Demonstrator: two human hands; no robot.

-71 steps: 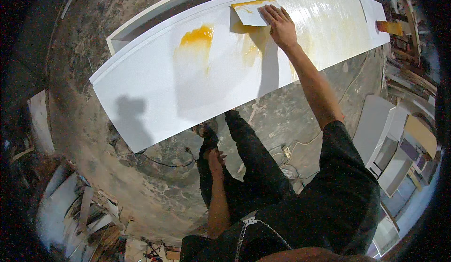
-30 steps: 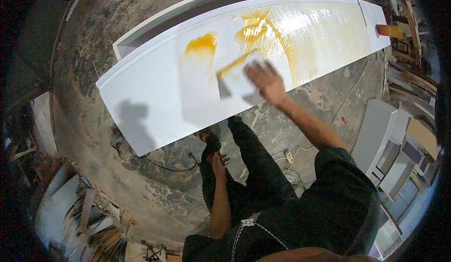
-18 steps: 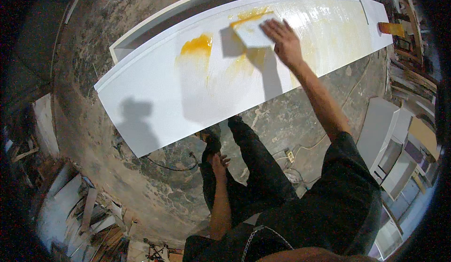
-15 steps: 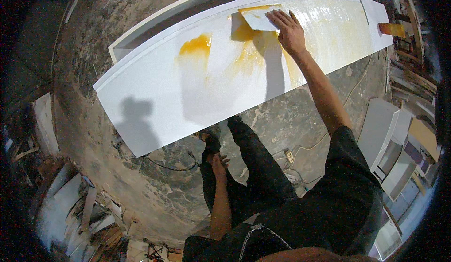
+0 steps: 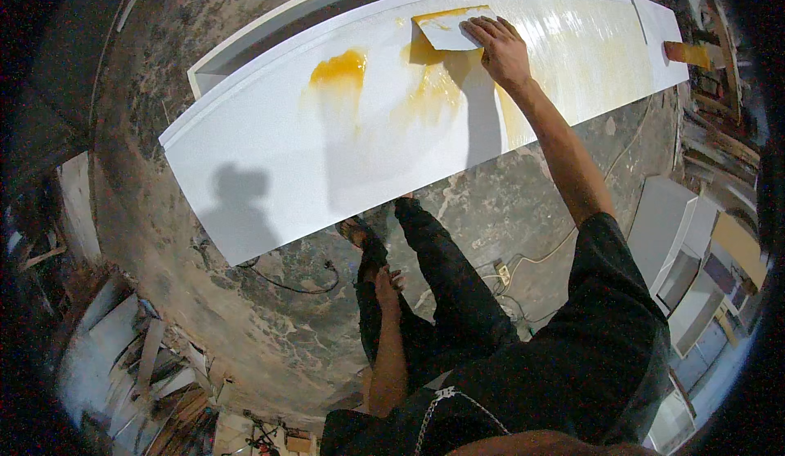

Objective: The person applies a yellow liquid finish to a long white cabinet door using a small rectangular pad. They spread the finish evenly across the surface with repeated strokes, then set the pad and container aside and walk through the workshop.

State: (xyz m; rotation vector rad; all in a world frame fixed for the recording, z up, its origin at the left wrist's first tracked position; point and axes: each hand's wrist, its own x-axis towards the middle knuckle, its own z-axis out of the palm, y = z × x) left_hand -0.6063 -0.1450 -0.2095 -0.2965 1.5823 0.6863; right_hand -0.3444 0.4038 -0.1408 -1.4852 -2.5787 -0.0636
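Observation:
My right hand (image 5: 500, 51) grips a thin white flat spreader (image 5: 448, 31) with amber-yellow glue along its far edge. The spreader rests tilted on a long white panel (image 5: 392, 161), over a smear of the same glue. Farther left on that panel lies a thicker yellow puddle of glue (image 5: 339, 70). A thin glossy film covers the panel to the right of my hand. Down at my leg, my left hand (image 5: 388, 287) lies against the dark trousers, fingers apart, holding nothing that I can see.
An amber-coated container (image 5: 688, 54) lies at the panel's right end. Behind the panel runs a pale, open-fronted curved frame (image 5: 206, 86). On the concrete floor are a socket block (image 5: 502, 273) with cables and a dark cord (image 5: 304, 289). White cabinet parts (image 5: 662, 219) stand right; scrap boards pile left.
The spreader and my right hand have shifted only slightly, tilting a little toward the panel. The whole view has moved a touch. My left hand stays by the leg.

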